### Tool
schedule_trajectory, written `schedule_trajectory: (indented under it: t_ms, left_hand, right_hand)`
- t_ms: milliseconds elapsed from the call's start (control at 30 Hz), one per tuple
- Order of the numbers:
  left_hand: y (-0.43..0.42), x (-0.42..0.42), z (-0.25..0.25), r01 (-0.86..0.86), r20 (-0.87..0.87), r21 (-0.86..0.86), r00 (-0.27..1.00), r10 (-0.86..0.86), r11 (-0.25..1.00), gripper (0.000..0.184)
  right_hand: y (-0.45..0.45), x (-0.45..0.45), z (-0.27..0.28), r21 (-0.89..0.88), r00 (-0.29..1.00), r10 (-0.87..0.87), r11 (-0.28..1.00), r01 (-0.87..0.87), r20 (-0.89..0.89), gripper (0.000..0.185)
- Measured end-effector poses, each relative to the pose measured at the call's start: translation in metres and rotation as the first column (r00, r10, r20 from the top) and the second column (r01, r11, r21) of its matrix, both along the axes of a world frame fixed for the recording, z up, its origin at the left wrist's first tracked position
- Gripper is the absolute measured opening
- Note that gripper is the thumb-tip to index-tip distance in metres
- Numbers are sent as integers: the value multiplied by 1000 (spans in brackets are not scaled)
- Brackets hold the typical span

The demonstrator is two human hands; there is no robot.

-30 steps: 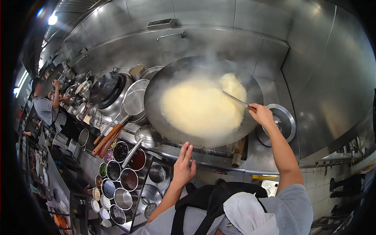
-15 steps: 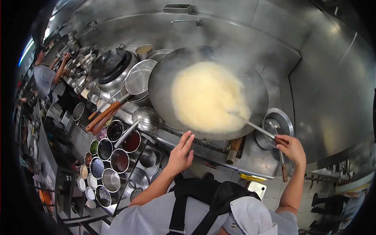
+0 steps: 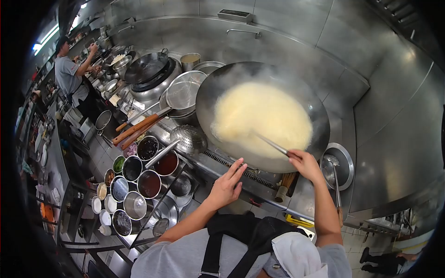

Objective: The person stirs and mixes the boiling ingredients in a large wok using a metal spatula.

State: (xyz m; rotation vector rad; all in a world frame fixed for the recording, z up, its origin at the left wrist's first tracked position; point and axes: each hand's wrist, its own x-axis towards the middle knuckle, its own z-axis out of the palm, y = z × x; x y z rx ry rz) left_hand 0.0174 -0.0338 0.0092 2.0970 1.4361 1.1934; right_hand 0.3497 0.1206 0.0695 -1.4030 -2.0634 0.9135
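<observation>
A big dark wok [image 3: 208, 92] holds steaming pale yellow liquid [image 3: 264, 116]. My right hand [image 3: 306, 166] is closed round the wooden handle of a long metal utensil [image 3: 273, 144], whose far end is sunk in the liquid and hidden. Near the wok's front rim, my left hand [image 3: 225, 186] holds nothing, its fingers apart. Left of the wok, a perforated ladle [image 3: 188, 139] rests by the stove edge.
Sauce pots [image 3: 149, 184] crowd the lower left. A wire strainer [image 3: 185, 90] and a smaller wok [image 3: 146, 67] are on the left. A metal bowl [image 3: 344, 169] with a ladle stands right. A co-worker [image 3: 69, 74] is at the far left; another person's legs [image 3: 382, 262] show lower right.
The camera view has shifted. My right hand has moved closer to the wok's front rim with the utensil, which has swept through the liquid. My left hand stays near the rim.
</observation>
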Motion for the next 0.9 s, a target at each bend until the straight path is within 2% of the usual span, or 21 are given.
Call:
schedule_trajectory:
  t_ms: [67, 200, 333, 400, 433, 567, 633, 700, 767, 800, 833, 900]
  left_hand:
    - [1, -1, -2, 6, -7, 4, 1000, -6, 1000, 77]
    - [2, 0, -1, 10, -18, 17, 1000, -10, 1000, 78]
    - [2, -3, -1, 24, -25, -3, 999, -24, 1000, 78]
    - [1, -4, 0, 33, -32, -7, 999, -33, 999, 78]
    - [2, -5, 0, 33, -35, -7, 999, -33, 999, 78]
    - [5, -6, -4, 66, -17, -7, 998, -66, 998, 76]
    - [8, -7, -5, 59, -12, 39, 998, -58, 998, 76]
    - [11, -7, -9, 79, -8, 53, 997, -79, 995, 75]
    - [15, -7, -15, 122, -10, 64, 993, -121, 991, 75]
    - [17, -7, -18, 122, -15, 85, 993, -121, 989, 76]
    - [19, -8, -21, 125, -20, 106, 992, -124, 986, 76]
    - [20, -9, -27, 211, -17, 33, 977, -211, 977, 77]
  right_hand:
    - [25, -32, -1, 116, 988, -98, 990, 84, 119, 42]
    - [82, -58, -21, 264, 944, -260, 943, 204, 201, 39]
    - [111, -46, -18, 313, 900, -375, 902, 298, 223, 38]
    - [104, -35, -6, 340, 811, -487, 860, 381, 325, 39]
    - [100, -25, -5, 337, 807, -494, 857, 390, 324, 39]
    - [76, 28, -6, 265, 832, -469, 877, 400, 295, 41]
    - [59, 54, -9, 172, 915, -343, 935, 311, 213, 42]
    - [37, 70, -10, 128, 921, -358, 932, 340, 156, 43]
    - [13, 84, -12, 12, 968, -250, 968, 250, 22, 43]
    - [2, 91, -18, -60, 969, -225, 974, 220, -103, 43]
    - [-12, 93, -12, -67, 955, -275, 961, 269, -113, 43]
    - [-43, 94, 9, -164, 967, -253, 956, 243, -44, 45]
